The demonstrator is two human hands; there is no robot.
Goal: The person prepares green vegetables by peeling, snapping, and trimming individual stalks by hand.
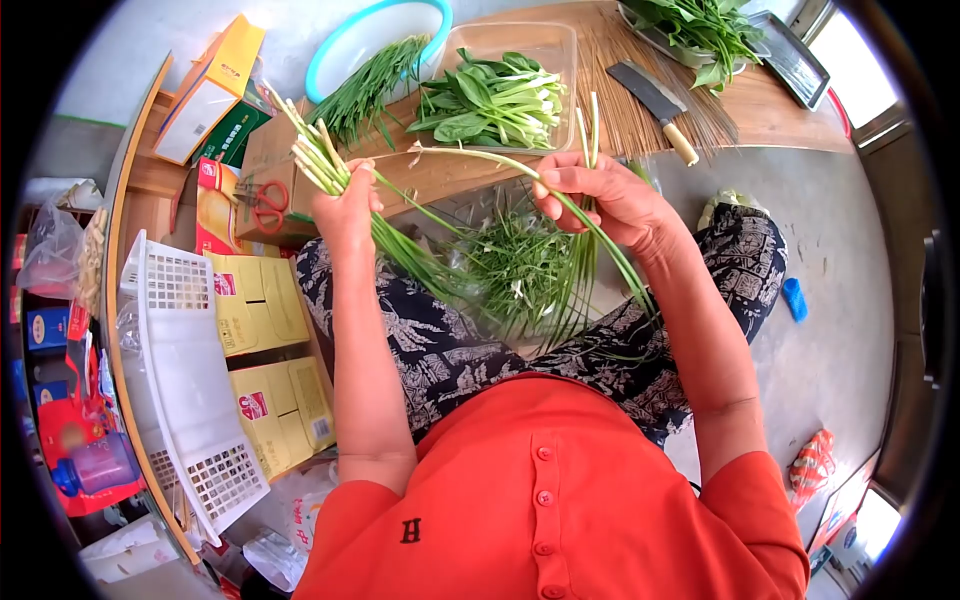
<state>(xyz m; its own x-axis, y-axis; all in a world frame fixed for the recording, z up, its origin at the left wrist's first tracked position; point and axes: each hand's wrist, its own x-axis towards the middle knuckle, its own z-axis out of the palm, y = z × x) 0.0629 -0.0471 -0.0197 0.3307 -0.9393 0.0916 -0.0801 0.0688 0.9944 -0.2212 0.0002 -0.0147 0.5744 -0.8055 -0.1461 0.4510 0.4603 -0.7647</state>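
My left hand is closed around a bunch of spring onions, pale ends pointing up and green leaves hanging down. A few more thin spring onions are pinched in my right hand. One long stalk curves out from its fingers toward the left hand, its pale thready end near the left fingertips. Beneath both hands, between the knees, lies a heap of loose green leaves, apparently on clear plastic. My palms and some fingertips are hidden.
On the low table, a clear tray holds leafy greens beside garlic chives in a blue-rimmed basin. A cleaver lies to the right. Red-handled scissors, yellow boxes and a white plastic rack stand left.
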